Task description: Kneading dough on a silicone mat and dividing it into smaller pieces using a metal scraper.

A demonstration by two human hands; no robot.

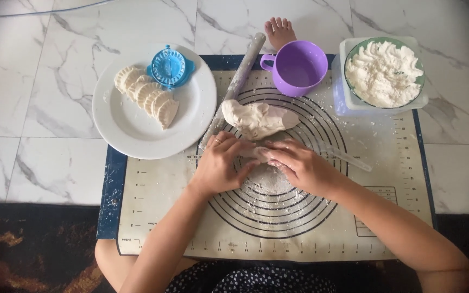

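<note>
Five dumplings (146, 95) on one plate (137, 135). Left hand (221, 163) and right hand (297, 163) together pinch one dough piece (256, 152), held between their fingertips.

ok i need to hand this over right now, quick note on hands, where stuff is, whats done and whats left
Left hand and right hand together pinch a small dough piece over the floured mat.
Big dough lump lies just beyond, rolling pin beside it.
Done: a row of folded dumplings on the white plate, next to the blue press.
Left: the lump is still unshaped; bowl of flour and purple cup stand behind.
</note>
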